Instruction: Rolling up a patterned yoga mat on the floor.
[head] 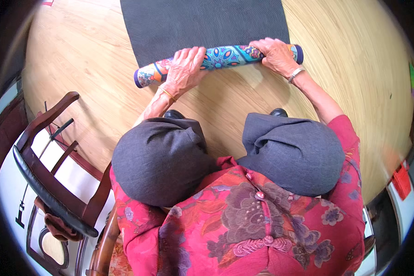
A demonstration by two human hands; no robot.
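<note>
A mat with a dark ribbed underside (pixel 207 26) lies flat on the floor at the top of the view. Its near end is a roll with a colourful mandala pattern (pixel 220 58), lying crosswise before my knees. On the roll's left part rests my left hand (pixel 186 67), fingers over the top and its thumb side towards the middle. Near the right end, my right hand (pixel 274 55) curls over the same roll. Both hands grip it. The undersides of the fingers are partly hidden.
Wood-look flooring (pixel 338 62) surrounds the mat. At the left stands a dark wooden chair (pixel 51 179) with a brown cloth (pixel 60 226) near it. A red bag-like item (pixel 401 181) is at the far right. My bent knees (pixel 162 158) are close behind the hands.
</note>
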